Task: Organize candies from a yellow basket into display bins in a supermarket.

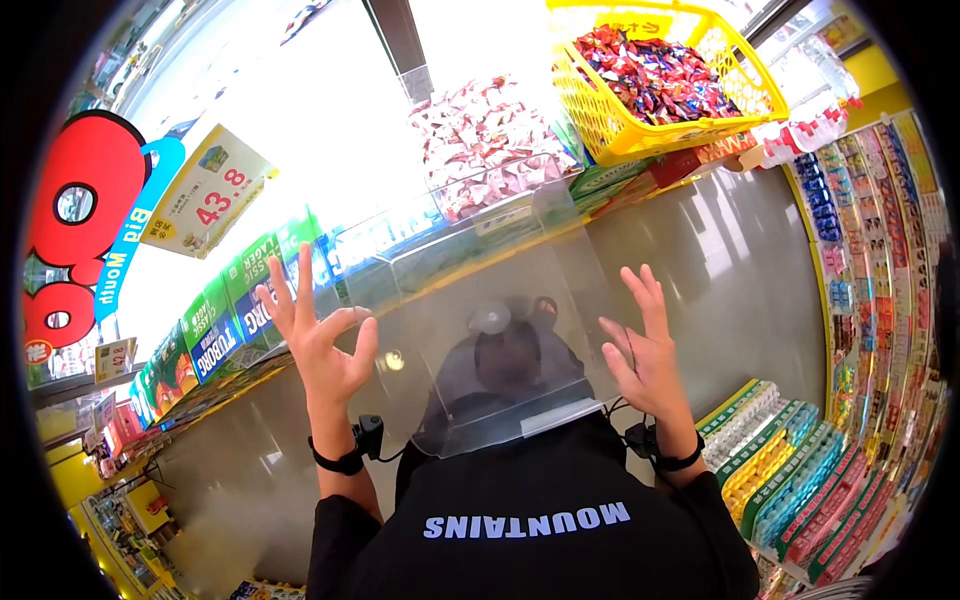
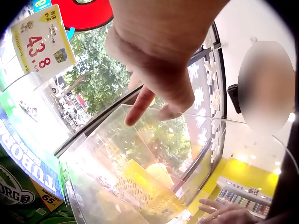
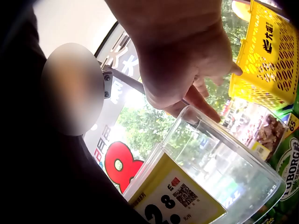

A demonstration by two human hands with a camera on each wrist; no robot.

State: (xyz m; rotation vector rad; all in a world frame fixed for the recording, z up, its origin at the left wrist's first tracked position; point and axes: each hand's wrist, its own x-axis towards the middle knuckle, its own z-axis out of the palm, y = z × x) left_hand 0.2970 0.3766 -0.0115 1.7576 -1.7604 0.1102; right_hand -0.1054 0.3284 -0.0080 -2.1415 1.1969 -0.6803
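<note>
A clear plastic bin (image 1: pixel 500 290) without visible contents is in front of my black shirt, its labelled end toward me. A yellow-edged price label (image 3: pixel 182 186) shows on it in the right wrist view. My left hand (image 1: pixel 330 345) is raised on the bin's left side, fingers spread, with a gap between thumb and index finger. In the left wrist view its fingers overlap the bin's rim. My right hand (image 1: pixel 648 350) is on the other side, fingers extended, thumb apart. Its fingertips appear right at the bin's rim in the right wrist view.
Beer cartons (image 1: pixel 215 325) form a ledge ahead along the window. On it stand a bin of pink-and-white wrapped candies (image 1: pixel 490 145) and a yellow basket (image 1: pixel 620 135) of red wrapped candies. Price signs (image 1: pixel 210 190) stand left. Stocked shelves (image 1: pixel 870 250) and packaged goods (image 1: pixel 790 470) line the right.
</note>
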